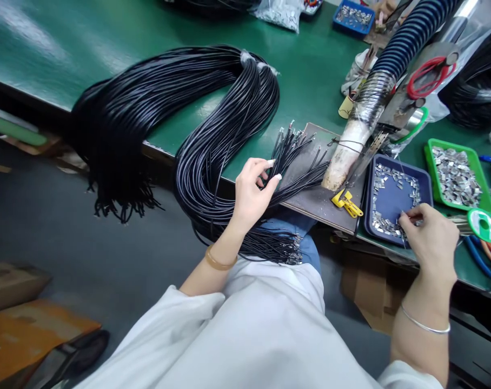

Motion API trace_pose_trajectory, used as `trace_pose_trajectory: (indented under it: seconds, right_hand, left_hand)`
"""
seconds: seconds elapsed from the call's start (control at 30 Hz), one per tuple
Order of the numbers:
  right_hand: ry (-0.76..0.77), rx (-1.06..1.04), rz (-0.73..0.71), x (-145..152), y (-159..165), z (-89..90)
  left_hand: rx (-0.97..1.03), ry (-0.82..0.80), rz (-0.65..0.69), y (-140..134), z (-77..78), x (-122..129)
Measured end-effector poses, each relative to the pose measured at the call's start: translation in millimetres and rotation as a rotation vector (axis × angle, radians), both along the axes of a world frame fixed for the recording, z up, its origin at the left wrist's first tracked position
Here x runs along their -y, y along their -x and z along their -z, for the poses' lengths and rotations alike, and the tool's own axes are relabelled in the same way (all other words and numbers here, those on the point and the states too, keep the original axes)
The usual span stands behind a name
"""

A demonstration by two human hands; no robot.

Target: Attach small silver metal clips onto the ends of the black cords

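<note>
My left hand [253,189] has its thumb and forefinger curled around the stripped-end side of several black cables [288,143] at the table's edge; how firmly it grips is hard to see. On the right, my right hand [432,235] reaches into a dark blue tray [397,202] of small silver metal clips [385,224], fingertips pinched together at its front edge. The piece between those fingertips is mostly hidden. A thick bundle of black cables [205,146] bends across the table, and cable ends with metal tips [292,251] lie across my lap.
A ribbed hose with a whitish nozzle [345,156] hangs over a brown board [310,162]. Yellow clips [346,204] lie below it. Right of the blue tray stand a green tray [458,173] of metal clips and a solder spool [484,225]. Another cable bundle [119,124] drapes off the table.
</note>
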State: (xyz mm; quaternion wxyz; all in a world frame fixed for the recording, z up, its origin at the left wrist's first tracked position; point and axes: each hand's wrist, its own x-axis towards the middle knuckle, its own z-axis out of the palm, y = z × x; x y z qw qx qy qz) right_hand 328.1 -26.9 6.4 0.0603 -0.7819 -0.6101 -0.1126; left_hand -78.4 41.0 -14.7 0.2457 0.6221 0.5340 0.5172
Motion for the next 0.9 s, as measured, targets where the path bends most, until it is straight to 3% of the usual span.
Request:
trace_pose_trajectory:
  seconds: [0.17, 0.37, 0.4, 0.47, 0.53, 0.6, 0.67, 0.73, 0.8, 0.83, 0.9]
  right_hand:
    - [-0.089, -0.081, -0.042, 2, 4, 0.1]
    - [-0.37, -0.306, -0.081, 10, 32, -11.3]
    - [-0.445, -0.38, -0.088, 12, 40, -14.5]
    - [-0.577, -0.562, -0.107, 16, 57, -21.1]
    - [-0.65, -0.716, -0.122, 19, 75, -27.4]
    - [-0.684, -0.809, -0.155, 23, 92, -32.2]
    - [-0.703, -0.862, -0.183, 26, 105, -35.2]
    - [-0.721, -0.886, -0.192, 28, 113, -36.7]
    - [-0.728, -0.885, -0.186, 30, 117, -37.7]
    - [-0.721, -0.881, -0.181, 31, 118, -38.4]
    - [-0.694, -0.909, -0.182, 31, 121, -40.3]
  left_hand:
    - [0.324, 0.095, 0.094, 0, 5.0, -7]
    - [0.747, 0.101, -0.187, 3, -5.6, -8]
    - [0.786, 0.139, -0.16, 5, -9.2, -8]
    - [0.76, 0.296, 0.016, 6, -16.8, -7]
    - [0.592, 0.477, 0.237, 7, -23.5, -7]
    - [0.438, 0.552, 0.333, 8, -27.7, -7]
    - [0.468, 0.45, 0.21, 9, -29.1, -9]
    - [0.637, 0.264, -0.011, 10, -29.2, -11]
    - [0.785, 0.136, -0.132, 10, -30.9, -10]
    - [0.821, 0.124, -0.114, 10, -33.2, -7]
    - [0.803, 0.205, 0.103, 7, -41.1, 1]
